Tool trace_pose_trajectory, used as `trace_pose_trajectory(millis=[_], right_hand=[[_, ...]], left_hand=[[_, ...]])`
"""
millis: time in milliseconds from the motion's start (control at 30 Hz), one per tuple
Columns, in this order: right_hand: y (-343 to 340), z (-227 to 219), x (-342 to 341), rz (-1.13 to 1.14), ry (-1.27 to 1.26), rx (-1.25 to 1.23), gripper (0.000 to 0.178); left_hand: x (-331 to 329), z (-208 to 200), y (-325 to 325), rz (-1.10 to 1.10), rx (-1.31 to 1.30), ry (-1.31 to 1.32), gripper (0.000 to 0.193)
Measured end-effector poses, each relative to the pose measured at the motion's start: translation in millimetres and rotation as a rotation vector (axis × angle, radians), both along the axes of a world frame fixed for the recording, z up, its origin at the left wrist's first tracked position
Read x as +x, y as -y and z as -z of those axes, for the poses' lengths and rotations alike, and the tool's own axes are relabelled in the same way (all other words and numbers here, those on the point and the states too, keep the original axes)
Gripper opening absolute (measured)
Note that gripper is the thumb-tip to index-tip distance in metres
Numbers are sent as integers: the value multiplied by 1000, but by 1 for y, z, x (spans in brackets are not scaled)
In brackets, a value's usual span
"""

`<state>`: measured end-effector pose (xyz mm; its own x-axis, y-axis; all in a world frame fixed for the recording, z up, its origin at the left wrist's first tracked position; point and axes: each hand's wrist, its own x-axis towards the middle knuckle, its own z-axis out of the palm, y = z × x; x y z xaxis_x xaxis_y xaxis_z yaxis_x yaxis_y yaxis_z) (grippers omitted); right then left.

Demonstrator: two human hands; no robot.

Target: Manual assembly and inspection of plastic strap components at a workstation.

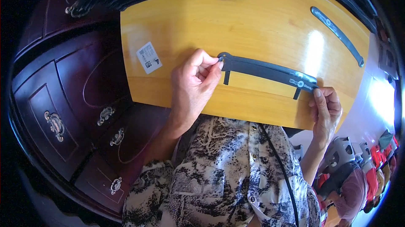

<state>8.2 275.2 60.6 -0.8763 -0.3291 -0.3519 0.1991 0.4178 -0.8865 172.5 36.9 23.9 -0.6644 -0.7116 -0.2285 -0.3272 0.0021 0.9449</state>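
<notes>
Head view: the person is holding a long dark strap piece (pixel 265 71) just over the yellow wooden desk (pixel 261 24), left hand (pixel 194 84) pinching one end with closed fingers (pixel 215 67), right hand (pixel 325 109) gripping the other end. Looks like they're mid-lineup, stretching it flat. Next move probably needs both ends kept level. Another strap (pixel 337 32) is lying further back.
</notes>
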Motion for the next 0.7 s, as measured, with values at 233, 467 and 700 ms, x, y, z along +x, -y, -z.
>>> trace_pose_trajectory(millis=[233,467,700], right_hand=[[7,-6,2,48,87,22,12],[7,-6,0,33,75,-1,14],[8,-8,-2,35,63,81,18]], left_hand=[[1,3,1,36,-48,12,12],[-4,-5,-3,-16,1,57,13],[-6,-7,-4,-15,34,76,12]])
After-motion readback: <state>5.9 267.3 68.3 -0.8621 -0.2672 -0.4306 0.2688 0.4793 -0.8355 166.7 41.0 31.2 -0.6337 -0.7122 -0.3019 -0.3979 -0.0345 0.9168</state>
